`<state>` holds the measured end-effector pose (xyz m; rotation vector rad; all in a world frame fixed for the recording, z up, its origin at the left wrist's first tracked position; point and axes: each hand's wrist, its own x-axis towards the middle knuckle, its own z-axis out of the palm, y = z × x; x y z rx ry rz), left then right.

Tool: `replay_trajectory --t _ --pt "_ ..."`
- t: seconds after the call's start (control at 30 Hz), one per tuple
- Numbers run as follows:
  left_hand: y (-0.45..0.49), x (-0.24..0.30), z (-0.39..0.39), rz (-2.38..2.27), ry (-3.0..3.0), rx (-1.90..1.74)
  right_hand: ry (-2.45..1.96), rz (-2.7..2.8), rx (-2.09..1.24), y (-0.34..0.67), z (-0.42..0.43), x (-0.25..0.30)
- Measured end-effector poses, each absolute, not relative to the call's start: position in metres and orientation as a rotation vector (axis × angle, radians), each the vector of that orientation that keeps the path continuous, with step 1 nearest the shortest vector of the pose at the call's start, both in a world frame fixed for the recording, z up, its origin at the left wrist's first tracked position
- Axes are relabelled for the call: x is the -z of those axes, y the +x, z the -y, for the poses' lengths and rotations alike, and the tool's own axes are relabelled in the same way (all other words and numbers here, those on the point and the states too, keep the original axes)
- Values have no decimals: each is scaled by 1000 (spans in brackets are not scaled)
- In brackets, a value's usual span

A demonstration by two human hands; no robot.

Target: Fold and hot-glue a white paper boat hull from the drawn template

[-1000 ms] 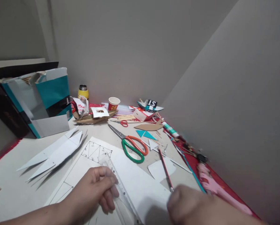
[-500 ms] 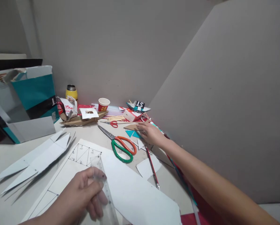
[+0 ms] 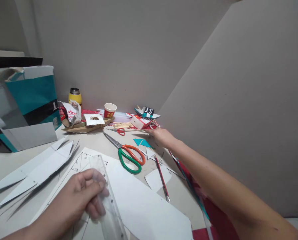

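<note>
A clear plastic ruler [image 3: 110,203] is pinched between the thumb and fingers of my left hand [image 3: 86,195], above a white sheet [image 3: 141,200] with pencil-drawn, labelled triangles. Reaching to the far right of the table, my right hand [image 3: 162,137] has its fingertips by the end of a thin stick [image 3: 137,130]; most of its fingers are hidden, so a grip cannot be made out. Just below it lie small blue triangles [image 3: 146,143] and a white paper triangle [image 3: 149,153]. Large scissors [image 3: 130,155] with orange and green handles rest between my hands, beside a red-and-black pencil [image 3: 162,180].
Folded white card shapes [image 3: 39,170] lie at left, before a teal box [image 3: 34,96]. Along the wall stand a yellow bottle [image 3: 75,96], a red paper cup [image 3: 110,110], a cardboard boat [image 3: 89,126] and a teal boat [image 3: 147,112]. Small red scissors [image 3: 120,131] lie behind the large ones.
My left hand has shifted slightly left and up with the ruler, which now covers part of the drawing. My right hand has moved slightly away; the brown cardboard piece by its fingers no longer shows there.
</note>
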<state>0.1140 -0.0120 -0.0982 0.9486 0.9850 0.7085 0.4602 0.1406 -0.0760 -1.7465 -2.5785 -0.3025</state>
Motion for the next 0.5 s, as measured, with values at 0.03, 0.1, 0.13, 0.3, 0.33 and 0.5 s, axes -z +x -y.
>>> replay_trajectory --t 0.03,0.1,0.13,0.3,0.33,0.5 --pt "111 91 9 -1000 956 -744 -1708 2575 317 458 -134 72" --pt "104 73 2 -1026 970 -846 -1585 2569 342 445 -113 68" --pt "100 64 -1 -1022 959 -923 -1470 2582 351 435 -99 67" --pt "86 26 -8 -1007 913 -1288 -456 2713 287 357 -23 77" --pt "85 22 -7 -1004 916 -1313 -380 2712 254 342 -13 81" --pt "84 21 -7 -1016 855 -1323 -192 2769 280 298 -5 92"
